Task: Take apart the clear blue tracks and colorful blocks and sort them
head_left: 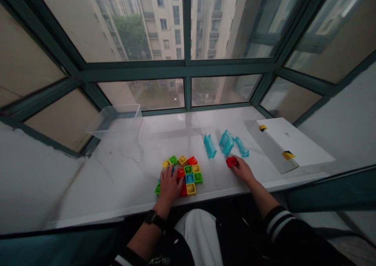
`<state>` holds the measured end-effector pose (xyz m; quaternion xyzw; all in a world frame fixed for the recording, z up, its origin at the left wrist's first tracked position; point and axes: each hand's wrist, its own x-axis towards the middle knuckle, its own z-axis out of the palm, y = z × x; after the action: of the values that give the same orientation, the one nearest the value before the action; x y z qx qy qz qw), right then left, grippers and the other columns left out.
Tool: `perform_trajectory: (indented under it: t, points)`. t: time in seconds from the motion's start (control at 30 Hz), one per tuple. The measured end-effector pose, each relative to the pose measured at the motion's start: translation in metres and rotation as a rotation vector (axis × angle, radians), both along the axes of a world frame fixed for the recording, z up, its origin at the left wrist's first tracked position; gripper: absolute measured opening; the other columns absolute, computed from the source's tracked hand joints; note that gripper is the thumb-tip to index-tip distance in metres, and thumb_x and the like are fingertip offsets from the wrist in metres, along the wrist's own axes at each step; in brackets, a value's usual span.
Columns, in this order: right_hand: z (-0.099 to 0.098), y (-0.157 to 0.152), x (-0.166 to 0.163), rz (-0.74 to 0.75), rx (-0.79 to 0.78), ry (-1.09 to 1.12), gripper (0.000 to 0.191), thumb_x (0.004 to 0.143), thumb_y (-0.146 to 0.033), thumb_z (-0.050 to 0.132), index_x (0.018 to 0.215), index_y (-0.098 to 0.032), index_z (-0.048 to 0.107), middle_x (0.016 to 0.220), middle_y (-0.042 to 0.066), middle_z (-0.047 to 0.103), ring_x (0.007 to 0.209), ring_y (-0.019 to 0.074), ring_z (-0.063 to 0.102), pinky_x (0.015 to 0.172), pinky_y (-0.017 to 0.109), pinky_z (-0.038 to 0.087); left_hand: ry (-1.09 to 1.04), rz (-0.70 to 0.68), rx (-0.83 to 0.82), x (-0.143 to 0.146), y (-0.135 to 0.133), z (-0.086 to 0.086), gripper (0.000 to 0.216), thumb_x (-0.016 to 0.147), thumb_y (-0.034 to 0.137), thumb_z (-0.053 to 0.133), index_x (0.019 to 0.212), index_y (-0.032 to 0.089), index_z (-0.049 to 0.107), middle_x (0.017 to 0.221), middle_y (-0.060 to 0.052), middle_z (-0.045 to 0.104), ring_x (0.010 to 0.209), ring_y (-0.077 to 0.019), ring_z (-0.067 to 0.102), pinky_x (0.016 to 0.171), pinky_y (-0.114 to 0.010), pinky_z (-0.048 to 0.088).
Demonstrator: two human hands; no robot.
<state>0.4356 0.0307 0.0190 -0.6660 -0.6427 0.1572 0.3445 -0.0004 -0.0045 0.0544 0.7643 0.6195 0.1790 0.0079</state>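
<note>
A cluster of small square blocks with hollow tops, in red, yellow, green and blue (190,178), lies near the front edge of the sill. My left hand (170,184) rests over the cluster's left part, its fingers and thumb apart, and hides several blocks beneath it. To the right, my right hand (243,169) pinches a single red block (231,162) at or just above the surface. Beyond that block are three translucent blue ribbed plastic pieces: one on the left (210,146), a larger one in the middle (226,142) and a curved one on the right (242,147).
A clear plastic bin (117,121) stands at the back left of the white marbled sill (117,184). At the right is a white box (293,144) with yellow-and-black corner tabs. Green-framed windows (185,68) enclose the back and sides.
</note>
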Motion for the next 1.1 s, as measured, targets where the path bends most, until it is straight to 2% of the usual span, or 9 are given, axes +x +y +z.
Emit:
perform_trajectory:
  t: [0.17,0.27,0.43,0.57,0.67,0.77,0.87,1.0,1.1]
  points:
    - [-0.005,-0.003,-0.005,0.032,0.066,-0.021,0.060,0.083,-0.049,0.062,0.133,-0.015,0.061,0.133,0.020,0.065,0.127,0.0360,0.059,0.112,0.055,0.046,0.005,-0.006,0.013,0.000,-0.001,0.000,0.048,0.099,0.038,0.055,0.145,0.023,0.058,0.158,-0.015,0.051,0.146,-0.0362,0.045,0.124,-0.061,0.031]
    - [-0.003,-0.005,-0.010,0.019,0.046,-0.019,0.057,0.089,-0.052,0.058,0.132,-0.015,0.062,0.130,0.020,0.065,0.124,0.0351,0.061,0.111,0.055,0.047,0.005,-0.002,0.026,0.000,-0.001,0.001,0.049,0.098,0.036,0.056,0.145,0.023,0.057,0.158,-0.015,0.051,0.146,-0.0366,0.045,0.124,-0.062,0.030]
    - [0.000,-0.003,-0.015,0.005,0.034,-0.025,0.057,0.090,-0.055,0.059,0.131,-0.016,0.064,0.129,0.019,0.066,0.122,0.0343,0.062,0.109,0.054,0.049,-0.001,-0.013,0.024,0.000,-0.002,0.001,0.048,0.098,0.035,0.056,0.145,0.022,0.057,0.158,-0.016,0.051,0.147,-0.0369,0.044,0.124,-0.063,0.030]
    - [0.014,-0.009,-0.019,-0.002,0.125,-0.083,0.051,0.092,-0.052,0.060,0.129,-0.017,0.065,0.127,0.018,0.067,0.121,0.0346,0.062,0.108,0.056,0.050,-0.016,-0.012,0.025,0.000,-0.001,-0.001,0.048,0.098,0.035,0.056,0.144,0.023,0.058,0.158,-0.015,0.051,0.147,-0.0373,0.044,0.123,-0.064,0.030]
    - [0.032,-0.019,-0.032,-0.009,0.240,-0.131,0.037,0.097,-0.042,0.058,0.124,-0.020,0.067,0.122,0.016,0.069,0.119,0.0336,0.062,0.108,0.056,0.049,-0.021,-0.010,0.021,0.000,-0.001,-0.002,0.048,0.098,0.035,0.057,0.144,0.023,0.058,0.158,-0.016,0.051,0.147,-0.0372,0.044,0.123,-0.063,0.030]
    - [0.047,-0.027,-0.057,0.149,0.246,-0.094,0.026,0.099,-0.034,0.056,0.119,-0.023,0.070,0.114,0.012,0.071,0.109,0.0296,0.067,0.102,0.049,0.054,-0.023,-0.007,0.015,0.000,-0.001,-0.003,0.048,0.098,0.036,0.056,0.144,0.024,0.058,0.158,-0.015,0.051,0.148,-0.0365,0.044,0.123,-0.063,0.030]
    - [0.053,-0.029,-0.091,0.379,0.128,-0.019,0.026,0.098,-0.031,0.059,0.122,-0.025,0.069,0.113,0.010,0.071,0.094,0.0239,0.069,0.089,0.041,0.060,-0.030,-0.011,0.004,-0.001,0.000,-0.004,0.048,0.099,0.038,0.056,0.145,0.024,0.058,0.158,-0.015,0.051,0.148,-0.0363,0.044,0.124,-0.063,0.030]
    - [0.047,-0.028,-0.134,0.615,0.006,0.007,0.033,0.092,-0.026,0.069,0.126,-0.027,0.068,0.126,0.010,0.065,0.111,0.0239,0.067,0.095,0.039,0.059,-0.051,0.002,-0.029,0.001,0.001,0.001,0.050,0.099,0.041,0.056,0.145,0.022,0.057,0.158,-0.017,0.050,0.148,-0.0383,0.044,0.123,-0.066,0.030]
    - [0.039,-0.028,-0.152,0.662,-0.044,-0.034,0.030,0.088,-0.019,0.074,0.117,-0.026,0.072,0.127,0.010,0.062,0.116,0.0250,0.065,0.102,0.041,0.056,-0.091,-0.053,-0.032,0.012,-0.002,0.015,0.053,0.099,0.043,0.057,0.148,0.023,0.054,0.161,-0.015,0.048,0.150,-0.0374,0.041,0.125,-0.065,0.029]
